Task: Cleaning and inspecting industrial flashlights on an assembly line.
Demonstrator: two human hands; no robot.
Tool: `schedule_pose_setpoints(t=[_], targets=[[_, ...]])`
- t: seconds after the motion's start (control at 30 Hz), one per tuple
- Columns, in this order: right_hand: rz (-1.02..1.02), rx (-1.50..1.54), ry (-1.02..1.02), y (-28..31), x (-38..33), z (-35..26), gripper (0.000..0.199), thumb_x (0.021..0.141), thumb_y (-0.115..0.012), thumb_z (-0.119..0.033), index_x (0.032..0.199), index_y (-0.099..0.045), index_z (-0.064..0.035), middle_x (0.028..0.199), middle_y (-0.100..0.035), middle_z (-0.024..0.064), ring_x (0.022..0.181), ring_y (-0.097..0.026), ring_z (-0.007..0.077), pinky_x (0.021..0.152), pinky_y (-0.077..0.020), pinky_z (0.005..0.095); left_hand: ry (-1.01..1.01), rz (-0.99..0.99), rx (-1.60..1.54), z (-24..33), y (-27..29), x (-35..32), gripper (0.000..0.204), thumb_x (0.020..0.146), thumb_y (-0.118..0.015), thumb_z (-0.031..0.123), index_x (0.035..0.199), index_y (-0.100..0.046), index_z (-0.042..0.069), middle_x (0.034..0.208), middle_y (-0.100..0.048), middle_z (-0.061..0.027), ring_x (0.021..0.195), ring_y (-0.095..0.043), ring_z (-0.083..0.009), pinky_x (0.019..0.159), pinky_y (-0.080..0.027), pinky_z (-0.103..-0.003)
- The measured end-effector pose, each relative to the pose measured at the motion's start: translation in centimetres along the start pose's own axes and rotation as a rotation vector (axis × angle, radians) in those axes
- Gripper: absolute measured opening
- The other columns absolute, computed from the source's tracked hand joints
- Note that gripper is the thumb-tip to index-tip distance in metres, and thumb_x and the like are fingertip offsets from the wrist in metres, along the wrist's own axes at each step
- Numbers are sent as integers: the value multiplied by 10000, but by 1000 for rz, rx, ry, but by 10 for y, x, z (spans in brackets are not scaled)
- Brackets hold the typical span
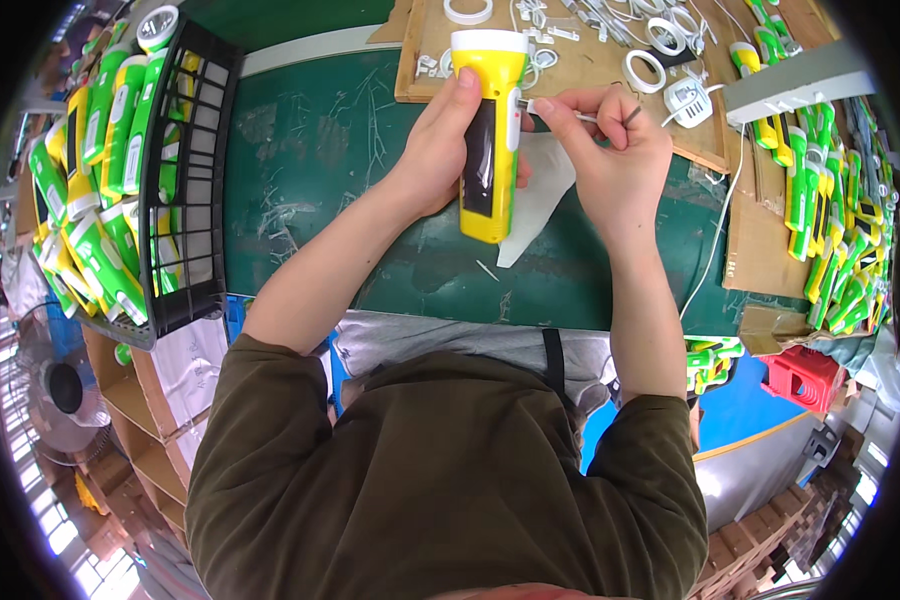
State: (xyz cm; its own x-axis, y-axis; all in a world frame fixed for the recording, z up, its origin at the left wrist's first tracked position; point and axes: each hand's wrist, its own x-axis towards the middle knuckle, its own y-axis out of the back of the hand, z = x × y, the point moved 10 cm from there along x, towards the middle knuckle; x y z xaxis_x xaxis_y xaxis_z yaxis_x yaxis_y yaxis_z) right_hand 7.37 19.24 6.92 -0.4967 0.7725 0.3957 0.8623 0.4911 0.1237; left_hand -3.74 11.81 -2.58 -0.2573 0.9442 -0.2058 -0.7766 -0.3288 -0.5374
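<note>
A yellow and green flashlight point(491, 80) with a white head and a dark panel stands upright in the picture, above the green table. My left hand point(438, 150) is closed round its body, thumb on the front below the head. My right hand point(615, 150) pinches a white cable plug point(535, 106) against the flashlight's right side, beside a white switch strip point(514, 120). Whether the plug sits fully in a socket cannot be made out. A small dark piece shows between the right hand's fingers. Beneath lies a white sheet point(540, 190).
A black crate point(195, 180) full of flashlights stands on the left. On the wooden board point(570, 60) lie white rings, cables and a white adapter point(690, 102). More flashlights point(820, 200) are heaped on the right by a grey metal bar point(795, 85). A red basket point(803, 378) sits lower right.
</note>
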Motion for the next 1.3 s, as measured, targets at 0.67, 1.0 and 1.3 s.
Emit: schedule_pose_setpoints(t=[0.67, 1.0, 1.3], targets=[[-123, -225, 31, -3, 3, 0, 270, 749, -741, -141, 651, -532, -1, 546, -569, 59, 427, -435, 188, 445, -373, 311, -181, 6, 364, 20, -6, -6, 417, 1004, -288, 465, 1129, -385, 79, 792, -576, -88, 593, -601, -166, 555, -525, -306], [-58, -111, 30, -5, 0, 9, 232, 756, -741, -131, 673, -571, 4, 546, -578, 57, 432, -418, 130, 441, -370, 283, -171, 59, 297, 20, -4, -3, 468, 989, -303, 502, 1103, -420, 63, 759, -578, -96, 561, -605, -182, 521, -527, -321], [127, -628, 229, 36, 13, -25, 210, 813, -713, -123, 732, -565, 2, 815, -667, 97, 614, -502, 94, 572, -449, 256, -109, -22, 102, 33, 14, -2, 626, 959, -226, 589, 1040, -514, 39, 870, -593, -119, 713, -660, -278, 713, -553, -408]])
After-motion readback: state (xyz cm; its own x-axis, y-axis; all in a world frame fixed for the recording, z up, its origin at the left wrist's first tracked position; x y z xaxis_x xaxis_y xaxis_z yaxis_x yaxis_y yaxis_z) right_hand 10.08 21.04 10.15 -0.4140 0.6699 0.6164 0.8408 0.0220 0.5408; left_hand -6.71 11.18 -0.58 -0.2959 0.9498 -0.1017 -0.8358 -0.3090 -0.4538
